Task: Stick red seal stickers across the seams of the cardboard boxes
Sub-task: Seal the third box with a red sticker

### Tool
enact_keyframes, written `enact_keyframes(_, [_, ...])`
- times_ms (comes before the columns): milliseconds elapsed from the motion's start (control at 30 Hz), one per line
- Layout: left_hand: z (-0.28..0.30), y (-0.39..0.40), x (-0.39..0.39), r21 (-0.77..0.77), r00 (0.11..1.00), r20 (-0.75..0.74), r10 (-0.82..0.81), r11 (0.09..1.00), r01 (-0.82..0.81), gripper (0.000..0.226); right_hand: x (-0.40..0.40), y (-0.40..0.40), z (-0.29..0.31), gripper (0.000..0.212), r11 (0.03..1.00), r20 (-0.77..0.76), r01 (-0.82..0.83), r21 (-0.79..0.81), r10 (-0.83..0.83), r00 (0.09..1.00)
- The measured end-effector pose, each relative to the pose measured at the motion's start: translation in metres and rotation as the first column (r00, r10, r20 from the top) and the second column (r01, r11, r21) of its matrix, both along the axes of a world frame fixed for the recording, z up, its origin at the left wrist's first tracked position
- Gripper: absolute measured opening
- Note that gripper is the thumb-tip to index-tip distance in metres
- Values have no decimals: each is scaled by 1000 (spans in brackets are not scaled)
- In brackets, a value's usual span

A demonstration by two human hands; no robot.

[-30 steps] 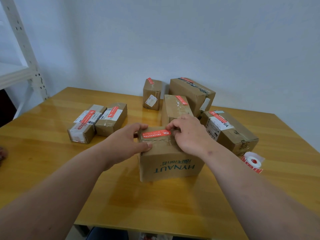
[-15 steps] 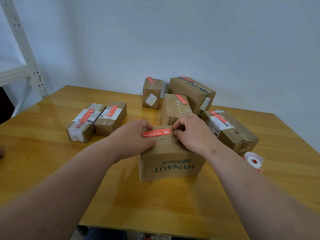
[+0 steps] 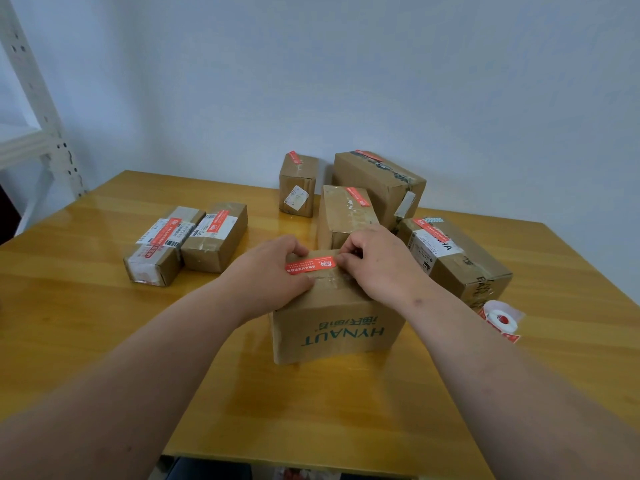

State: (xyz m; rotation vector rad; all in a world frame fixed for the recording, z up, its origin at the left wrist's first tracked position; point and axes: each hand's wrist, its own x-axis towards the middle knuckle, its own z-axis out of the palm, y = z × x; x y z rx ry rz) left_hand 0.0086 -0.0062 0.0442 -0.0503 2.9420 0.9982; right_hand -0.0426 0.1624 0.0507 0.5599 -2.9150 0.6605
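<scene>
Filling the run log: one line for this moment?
step: seal going on | left hand and right hand: pinch sticker ends on HYNAUT box | roll: on table

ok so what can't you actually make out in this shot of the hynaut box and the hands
All in the head view:
- Red sticker: both ends covered by the left hand and right hand; print too small to read.
- HYNAUT box: most of its top seam lies under the hands.
- Sticker roll: partly hidden behind the right forearm.
- Both fingertips: curled out of sight, so grip unclear.
</scene>
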Motion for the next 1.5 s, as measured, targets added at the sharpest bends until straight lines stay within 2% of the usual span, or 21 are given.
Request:
enact_keyframes(100, [-2,1,2,-31,1000,-18,7,1000,-7,49,1,0,3,26,1000,37,25,-5,-25,999])
enact_keyframes(200, [-5,5,6,-93,998,-63,22,995,-28,53,5,-2,3,33,991,-35,115,73,-113,993])
enact_keyframes(333, [-7,12,9,-161,994,-100,41,985,-56,57,20,-7,7,25,969,-98,140,202,-122,988])
enact_keyframes(500, [-5,15,13,-161,994,-102,50,985,-66,55,31,-15,7,22,969,-110,136,205,-115,987])
enact_keyframes(600, [-4,14,17,-137,997,-78,29,990,-39,61,31,-17,5,19,976,-41,165,142,-161,986])
enact_keyframes(733, [-4,9,23,-42,1000,-9,-10,999,9,80,25,-19,3,15,969,49,244,28,-246,968])
enact_keyframes(1000, [-10,6,29,89,1000,-9,-15,996,16,86,19,-25,5,16,953,57,292,79,-297,953])
enact_keyframes(1300, [-13,7,28,118,1000,-24,11,993,-8,86,15,-27,-1,26,956,30,290,51,-292,956])
enact_keyframes(1400, [-14,6,28,115,1000,-25,11,993,-9,86,14,-22,2,32,944,-38,312,102,-310,950])
enact_keyframes(1500, [-13,8,28,112,1000,-26,8,994,-6,85,16,-21,5,29,934,-49,311,176,-307,951])
